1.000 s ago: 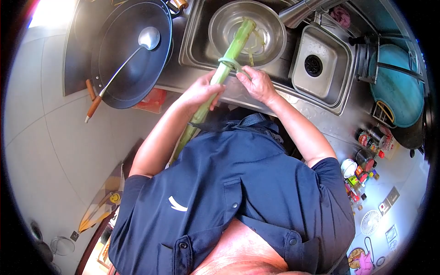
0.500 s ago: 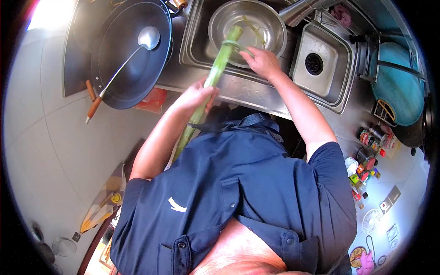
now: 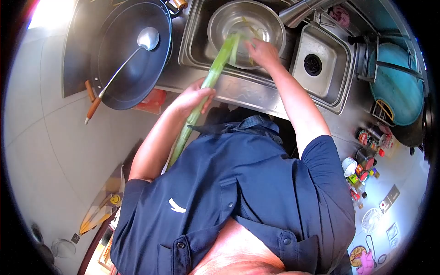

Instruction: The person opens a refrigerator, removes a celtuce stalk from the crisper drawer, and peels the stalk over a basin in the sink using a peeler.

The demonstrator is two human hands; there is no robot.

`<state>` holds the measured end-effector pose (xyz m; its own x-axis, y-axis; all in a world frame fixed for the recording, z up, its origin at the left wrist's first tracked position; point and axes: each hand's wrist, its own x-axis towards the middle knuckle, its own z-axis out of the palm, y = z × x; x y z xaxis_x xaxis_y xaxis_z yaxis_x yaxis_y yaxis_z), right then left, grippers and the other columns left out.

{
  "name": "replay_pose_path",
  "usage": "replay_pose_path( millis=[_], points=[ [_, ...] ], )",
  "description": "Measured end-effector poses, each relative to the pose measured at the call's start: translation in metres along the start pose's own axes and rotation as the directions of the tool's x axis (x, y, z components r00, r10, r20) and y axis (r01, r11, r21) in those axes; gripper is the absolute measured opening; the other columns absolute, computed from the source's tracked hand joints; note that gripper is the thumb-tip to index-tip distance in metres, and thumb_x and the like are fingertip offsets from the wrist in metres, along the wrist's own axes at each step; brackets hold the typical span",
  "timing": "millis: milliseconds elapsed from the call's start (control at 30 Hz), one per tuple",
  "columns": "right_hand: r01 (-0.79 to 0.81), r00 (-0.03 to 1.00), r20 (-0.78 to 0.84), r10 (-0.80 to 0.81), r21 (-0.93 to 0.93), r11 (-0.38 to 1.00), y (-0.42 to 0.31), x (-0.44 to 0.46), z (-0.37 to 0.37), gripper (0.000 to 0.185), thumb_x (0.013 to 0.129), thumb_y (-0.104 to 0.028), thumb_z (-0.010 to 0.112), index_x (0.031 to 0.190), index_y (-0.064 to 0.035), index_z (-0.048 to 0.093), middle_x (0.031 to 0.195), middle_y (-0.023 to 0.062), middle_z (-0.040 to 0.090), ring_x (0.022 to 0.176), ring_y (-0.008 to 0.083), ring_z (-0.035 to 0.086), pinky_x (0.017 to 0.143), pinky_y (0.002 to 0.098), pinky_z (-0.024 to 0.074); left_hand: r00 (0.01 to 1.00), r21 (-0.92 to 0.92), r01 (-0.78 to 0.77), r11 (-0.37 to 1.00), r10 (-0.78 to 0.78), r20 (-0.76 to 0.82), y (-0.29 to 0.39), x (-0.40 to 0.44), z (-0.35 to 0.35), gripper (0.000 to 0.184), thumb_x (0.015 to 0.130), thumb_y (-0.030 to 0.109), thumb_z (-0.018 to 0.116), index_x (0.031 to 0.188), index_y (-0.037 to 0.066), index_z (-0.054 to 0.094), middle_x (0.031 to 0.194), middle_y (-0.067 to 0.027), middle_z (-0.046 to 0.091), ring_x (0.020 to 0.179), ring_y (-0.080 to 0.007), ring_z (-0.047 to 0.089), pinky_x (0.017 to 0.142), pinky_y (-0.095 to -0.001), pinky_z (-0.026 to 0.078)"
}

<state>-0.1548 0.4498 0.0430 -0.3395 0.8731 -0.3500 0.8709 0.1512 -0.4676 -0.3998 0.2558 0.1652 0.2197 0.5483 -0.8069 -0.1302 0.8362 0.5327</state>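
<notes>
My left hand [image 3: 196, 96] is wrapped round a long green stalk [image 3: 211, 75], which looks like celtuce. The stalk slants from beside my shirt up to the steel bowl [image 3: 211, 34], its far end above the bowl's near side. My right hand [image 3: 265, 52] is closed beside that far end, over the bowl's right part. A pale green peeler [image 3: 234, 48], smeared by motion, shows between the stalk and my right fingers; most of its handle is hidden. Thin strips of peel [image 3: 251, 27] lie in the bowl.
The bowl stands in the larger sink [image 3: 185, 55]; a smaller sink [image 3: 330, 85] with a black drain is to its right. At left is a large wok [image 3: 119, 59] holding a steel ladle [image 3: 147, 39]. Bottles [image 3: 362, 176] and a blue-green round board [image 3: 398, 87] are at right.
My right hand has shifted slightly up and right, with the peeler now blurred near the stalk's tip. The stalk's far end has dropped slightly toward me; my left hand keeps its grip.
</notes>
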Motion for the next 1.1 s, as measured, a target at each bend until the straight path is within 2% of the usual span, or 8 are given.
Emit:
replay_pose_path(
  millis=[133,500,600,667,767,900,1033,1100],
  points=[
    [-0.231,0.972,-0.064,0.224,-0.128,0.965,0.079,0.023,-0.014,0.055,0.099,-0.054,0.049,0.121,-0.0081,0.071,0.12,0.0186,0.071,0.111,0.0398,0.067,0.095,0.049,0.053,0.996,0.071,-0.082,0.994,0.079,0.043,-0.008,-0.021,-0.012,0.058,0.091,0.014,0.062,0.146,0.007,0.045,0.069,-0.001,0.051,0.044,-0.0105,0.048,0.04,-0.0245,0.042],
    [-0.212,0.973,0.052,0.226,-0.201,0.957,0.045,0.001,-0.009,0.053,0.099,-0.05,0.052,0.118,-0.0045,0.071,0.119,0.0224,0.07,0.115,0.0398,0.065,0.096,0.0487,0.0524,0.994,-0.029,-0.071,0.997,0.073,0.082,0.002,-0.006,-0.002,0.061,0.091,0.017,0.062,0.148,0.008,0.042,0.071,-0.0007,0.05,0.047,-0.0097,0.048,0.043,-0.0247,0.043],
    [-0.208,0.971,-0.129,0.2,-0.052,0.977,0.071,0.01,0.021,0.051,0.1,-0.05,0.051,0.115,-0.0053,0.071,0.101,0.0159,0.074,0.091,0.0327,0.072,0.076,0.0451,0.0564,0.996,-0.031,-0.058,0.998,0.06,0.067,0.003,-0.004,-0.001,0.061,0.091,0.017,0.063,0.148,0.008,0.042,0.071,-0.0003,0.051,0.047,-0.0094,0.048,0.043,-0.0244,0.043],
    [-0.459,0.888,0.314,0.336,0.557,0.692,0.072,0.008,0.021,0.051,0.099,-0.052,0.051,0.109,-0.0056,0.071,0.085,0.0081,0.068,0.07,0.0232,0.064,0.06,0.0391,0.0502,0.996,-0.034,-0.066,0.997,0.068,0.062,0.003,-0.003,0.0,0.059,0.092,0.017,0.063,0.146,0.008,0.043,0.072,-0.0001,0.052,0.047,-0.0094,0.049,0.043,-0.0239,0.043],
    [-0.634,0.764,0.568,0.306,0.571,0.522,0.067,0.0,0.02,0.052,0.097,-0.056,0.053,0.099,-0.0067,0.071,0.068,-0.0013,0.051,0.051,0.0117,0.044,0.045,0.0304,0.0349,0.997,-0.01,-0.059,0.998,0.059,0.045,0.006,-0.004,0.002,0.057,0.092,0.016,0.063,0.145,0.008,0.043,0.071,-0.0004,0.053,0.047,-0.0093,0.049,0.042,-0.0238,0.043],
    [-0.383,0.912,0.251,0.325,0.231,0.895,0.078,0.01,0.037,0.058,0.095,-0.058,0.054,0.106,-0.0039,0.074,0.082,0.0125,0.072,0.068,0.0266,0.068,0.064,0.0417,0.0531,0.996,0.012,-0.076,0.997,0.076,0.037,0.003,0.002,0.0,0.056,0.093,0.016,0.063,0.144,0.008,0.043,0.071,-0.0006,0.053,0.048,-0.0094,0.05,0.042,-0.0237,0.043],
    [-0.285,0.949,0.184,0.256,0.155,0.946,0.072,0.003,0.025,0.062,0.094,-0.059,0.054,0.112,-0.0028,0.074,0.099,0.0202,0.075,0.09,0.0343,0.073,0.083,0.0456,0.0543,0.998,0.025,-0.062,0.998,0.062,0.011,0.003,0.002,-0.001,0.055,0.093,0.015,0.063,0.144,0.008,0.044,0.071,-0.0007,0.053,0.048,-0.0092,0.051,0.042,-0.0238,0.043],
    [-0.485,0.853,0.34,0.397,0.231,0.843,0.066,0.0,0.02,0.06,0.096,-0.057,0.052,0.111,-0.0035,0.075,0.105,0.0222,0.074,0.102,0.0359,0.072,0.09,0.0472,0.0528,0.998,0.035,-0.055,0.998,0.055,0.0,0.002,0.003,0.0,0.055,0.093,0.014,0.063,0.144,0.008,0.044,0.071,-0.0007,0.053,0.048,-0.0091,0.051,0.042,-0.0238,0.043]
  ],
)
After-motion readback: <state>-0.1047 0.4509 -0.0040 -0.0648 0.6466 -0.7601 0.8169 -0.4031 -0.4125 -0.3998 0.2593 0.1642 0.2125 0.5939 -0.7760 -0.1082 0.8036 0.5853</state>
